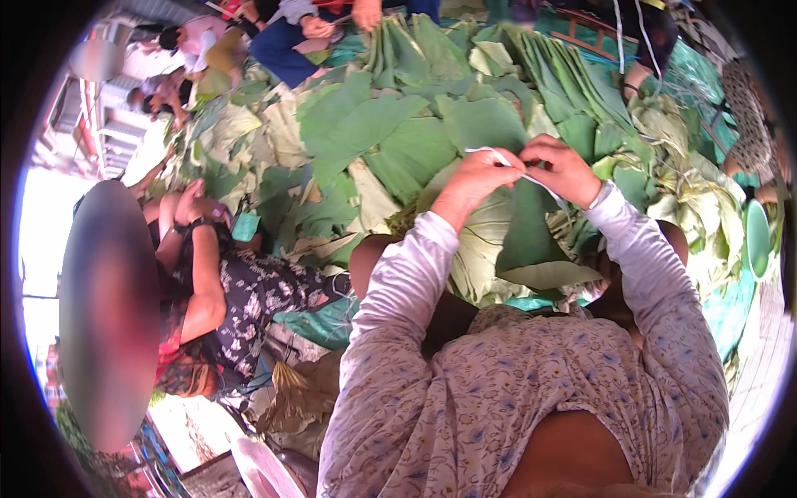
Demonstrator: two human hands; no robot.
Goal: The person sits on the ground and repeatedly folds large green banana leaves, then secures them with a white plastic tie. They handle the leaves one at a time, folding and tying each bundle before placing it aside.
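My left hand (480,178) and my right hand (563,168) meet in front of me, both closed in a pinch. A thin white strip (548,191) runs between their fingertips, with one end trailing down below my right hand. It also loops over the back of my left fingers. Just beneath my hands lie large green leaves that look like lotus leaves, one dark green leaf (530,224) hanging toward my lap. Beside it a paler leaf (483,241) shows its veined underside. Whether the strip is knotted is too small to tell.
Broad green leaves (357,120) cover the ground ahead, with folded stacks (569,75) at the far side. Close on my left sits a person in a black floral garment (257,324). Other people work across the pile. A green basin (757,239) and a woven basket (741,104) stand right.
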